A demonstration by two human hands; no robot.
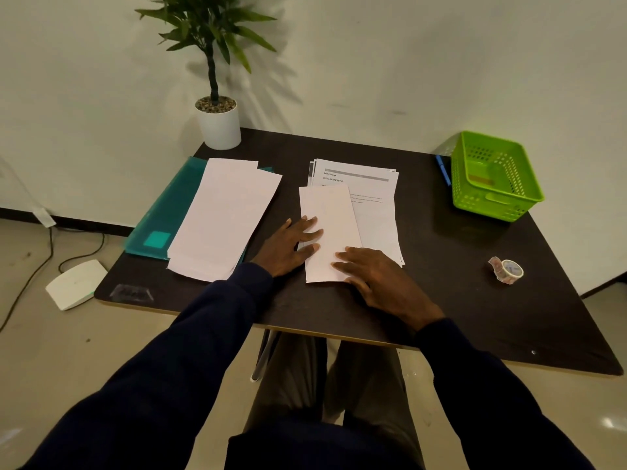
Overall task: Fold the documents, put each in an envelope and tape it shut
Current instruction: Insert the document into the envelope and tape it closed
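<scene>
White folded doc (330, 232) pinned by left hand (288, 247) & right hand (380, 279), both flat, fingers spread.

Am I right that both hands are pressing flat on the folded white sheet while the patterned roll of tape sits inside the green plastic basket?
Not quite. The head view shows the patterned roll of tape lying on the dark table, apart from the green plastic basket. The left hand and right hand do press flat on the folded white sheet.
</scene>
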